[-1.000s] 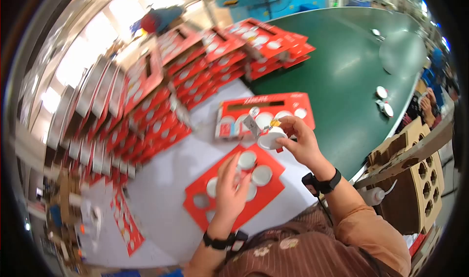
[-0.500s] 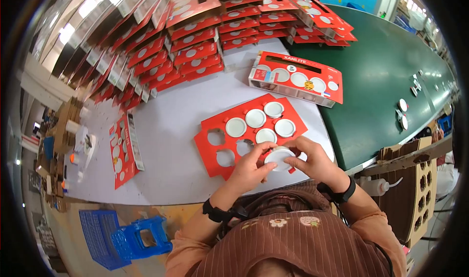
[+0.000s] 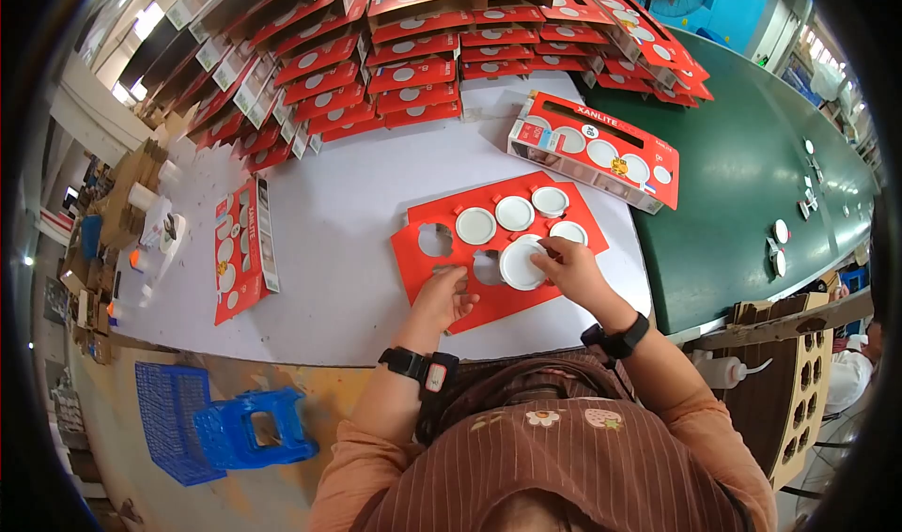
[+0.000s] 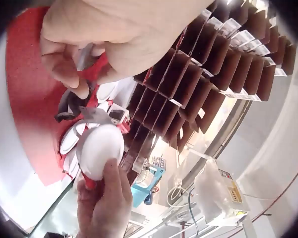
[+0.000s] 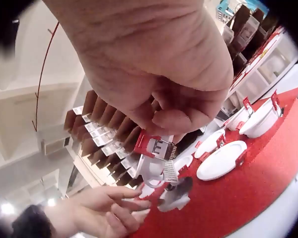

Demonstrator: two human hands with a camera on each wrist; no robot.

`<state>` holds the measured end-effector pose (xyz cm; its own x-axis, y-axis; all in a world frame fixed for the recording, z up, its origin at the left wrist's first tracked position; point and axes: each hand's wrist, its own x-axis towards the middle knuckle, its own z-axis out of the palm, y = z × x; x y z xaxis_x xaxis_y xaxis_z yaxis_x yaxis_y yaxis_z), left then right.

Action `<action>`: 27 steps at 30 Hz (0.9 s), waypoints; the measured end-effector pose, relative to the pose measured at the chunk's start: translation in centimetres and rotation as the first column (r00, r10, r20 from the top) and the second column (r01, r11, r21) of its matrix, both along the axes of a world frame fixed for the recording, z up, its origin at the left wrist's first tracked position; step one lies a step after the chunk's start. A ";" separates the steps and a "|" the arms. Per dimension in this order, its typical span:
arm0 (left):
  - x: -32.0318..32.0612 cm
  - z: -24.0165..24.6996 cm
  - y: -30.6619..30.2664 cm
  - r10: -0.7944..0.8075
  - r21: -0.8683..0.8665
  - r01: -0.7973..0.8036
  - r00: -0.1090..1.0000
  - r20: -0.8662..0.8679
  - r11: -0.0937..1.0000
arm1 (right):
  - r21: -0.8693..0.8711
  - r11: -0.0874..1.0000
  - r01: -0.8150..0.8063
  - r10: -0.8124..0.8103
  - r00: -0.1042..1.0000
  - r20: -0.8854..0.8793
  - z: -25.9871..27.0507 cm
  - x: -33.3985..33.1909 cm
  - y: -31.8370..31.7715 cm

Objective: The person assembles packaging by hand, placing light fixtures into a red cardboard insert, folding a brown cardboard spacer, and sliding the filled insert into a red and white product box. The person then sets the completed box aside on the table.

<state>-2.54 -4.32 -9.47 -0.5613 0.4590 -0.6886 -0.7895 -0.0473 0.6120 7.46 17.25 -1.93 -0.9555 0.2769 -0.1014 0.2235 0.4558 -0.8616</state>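
Note:
My right hand (image 3: 578, 271) pinches a white round downlight (image 3: 522, 264) by its edge, over the front part of a red card (image 3: 479, 318) with round holes. In the right wrist view a red-and-white label (image 5: 154, 146) and a metal spring clip (image 5: 170, 171) show on its back. Beside it, my left hand (image 3: 440, 299) hovers at the card's left front hole, fingers loosely bent and holding nothing. Several white downlights (image 3: 475, 225) sit in other holes of the card. Two holes left of the held downlight show through, one of them (image 3: 434, 239) at the back left.
A printed red box (image 3: 601, 147) lies behind the card. Stacks of similar red boxes (image 3: 413, 72) line the back, and a red carton (image 3: 240, 250) lies at left. Loose downlights (image 3: 780, 236) rest on the green table (image 3: 723, 156) at right. A blue stool (image 3: 254, 429) stands below.
First the right hand alone held the downlight near the box, then both hands held it at the card's front. Now the left hand has let go and moved left; the right holds it over the card.

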 end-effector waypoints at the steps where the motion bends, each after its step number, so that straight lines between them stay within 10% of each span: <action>1: -0.2 0.0 0.2 -0.028 -0.038 0.028 0.999 0.020 0.999 | 0.014 1.000 0.006 -0.006 1.000 0.007 0.0 -0.5 -0.3; 6: 1.1 0.1 0.6 -0.016 -0.050 0.014 0.999 -0.050 0.999 | 0.300 0.953 -0.028 0.033 0.999 -0.011 -2.0 -1.7 -1.5; 13: 1.8 1.4 0.9 -0.114 -0.083 0.107 0.990 -0.083 0.991 | 0.092 0.996 0.018 -0.022 0.999 0.041 -4.6 -2.4 -2.3; 18: 1.8 0.8 0.8 -0.148 -0.076 0.144 0.988 -0.041 0.987 | 0.409 0.910 -0.065 0.090 0.995 -0.042 -4.4 -1.4 -2.4; 27: 2.8 0.3 2.0 -0.238 -0.120 0.231 0.970 -0.050 0.966 | 0.445 0.886 -0.129 0.149 0.989 -0.011 -6.3 -1.8 -1.5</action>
<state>0.25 -2.30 -9.13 -0.4916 0.5044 -0.7099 -0.7294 0.2068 0.6521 5.67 15.78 -8.25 -0.9881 0.1476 0.0425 0.0971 0.8151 -0.5711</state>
